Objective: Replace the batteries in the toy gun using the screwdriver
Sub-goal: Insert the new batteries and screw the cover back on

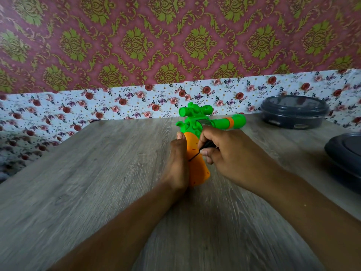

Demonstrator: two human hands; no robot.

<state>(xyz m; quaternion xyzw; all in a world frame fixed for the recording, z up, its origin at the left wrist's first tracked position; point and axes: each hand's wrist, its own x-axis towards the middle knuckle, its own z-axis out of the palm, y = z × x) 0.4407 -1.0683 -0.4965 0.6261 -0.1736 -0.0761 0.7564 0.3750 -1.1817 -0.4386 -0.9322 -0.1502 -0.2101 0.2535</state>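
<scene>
Left hand (178, 165) grips orange handle of toy gun (197, 145) above desk (88, 182). Right hand (220, 151), fingers pinching screwdriver (201, 151), tip at handle. Step: likely working battery-cover screw. Next needs steady tip, straight twisting.

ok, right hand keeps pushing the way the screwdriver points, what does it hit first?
The right hand aims the screwdriver down-left; its tip already appears to be on the orange grip of the toy gun, held by the left hand. Depth is unclear.
</scene>
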